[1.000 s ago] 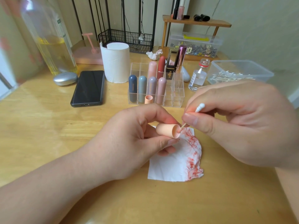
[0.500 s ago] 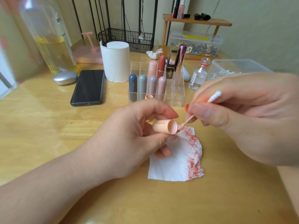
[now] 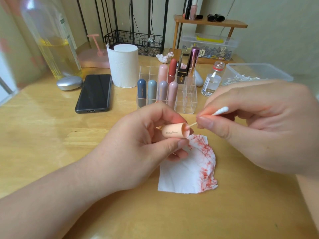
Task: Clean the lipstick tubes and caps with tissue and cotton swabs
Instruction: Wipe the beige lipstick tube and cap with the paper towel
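Peach cap pinched in left hand; right hand pinches cotton swab poking inside.

Illumination: soft, even, moderately bright, warm in tone. The strongest light enters from the left, where broad pale glare lies across the wooden table and a highlight sits on the silver oval case. Shadows are faint; a soft one falls under the left hand onto the tissue. Focus is sharpest at centre: the lettering on the peach cap and the cotton swab tip resolve cleanly. Wide-angle distortion tilts the black rack bars and enlarges the right hand. The glass bottle at upper left appears smeared.
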The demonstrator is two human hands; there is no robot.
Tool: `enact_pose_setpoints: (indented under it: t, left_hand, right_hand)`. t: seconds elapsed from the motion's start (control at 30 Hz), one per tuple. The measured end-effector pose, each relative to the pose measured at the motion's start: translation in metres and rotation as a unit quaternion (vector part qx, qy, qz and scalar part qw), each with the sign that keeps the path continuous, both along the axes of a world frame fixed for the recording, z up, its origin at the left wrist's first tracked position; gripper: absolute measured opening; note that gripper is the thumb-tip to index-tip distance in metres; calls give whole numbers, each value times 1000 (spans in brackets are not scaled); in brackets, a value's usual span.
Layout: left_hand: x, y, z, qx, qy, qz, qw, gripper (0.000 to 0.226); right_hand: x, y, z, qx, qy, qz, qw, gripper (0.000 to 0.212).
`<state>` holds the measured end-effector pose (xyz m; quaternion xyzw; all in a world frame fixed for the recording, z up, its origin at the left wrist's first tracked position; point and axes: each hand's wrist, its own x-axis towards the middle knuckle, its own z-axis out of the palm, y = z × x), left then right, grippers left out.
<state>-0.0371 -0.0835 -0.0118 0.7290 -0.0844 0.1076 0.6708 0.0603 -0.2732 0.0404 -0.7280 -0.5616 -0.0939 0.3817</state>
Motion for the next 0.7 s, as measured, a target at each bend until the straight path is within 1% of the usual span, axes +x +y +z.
enact_pose_setpoints:
  t: [0.1, 0.27, 0.4, 0.47, 0.6, 0.7]
  left_hand:
    - [1, 2, 1, -6, -17, 26, 999, 18]
    - [1, 3, 1, 39, -37, 58, 997, 19]
    - [0, 3, 0, 67, -32, 72, 995, 18]
    - [0, 3, -1, 81, -30, 86, 993, 18]
    - [0, 5, 0, 105, -29, 113, 988, 19]
    - [1, 6, 1, 110, -22, 124, 986, 23]
  right_hand:
    - [-2, -5, 5, -7, -10, -25, 1000, 5]
    - [-4, -9, 6, -77, -21, -49, 996, 7]
    - [-5, -11, 6, -127, 23, -48, 990, 6]
    - [-5, -11, 7, -151, 31, -51, 987, 5]
    - [-7, -9, 8, -191, -15, -74, 979, 10]
    - [-8, -4, 9, -180, -49, -94, 978, 11]
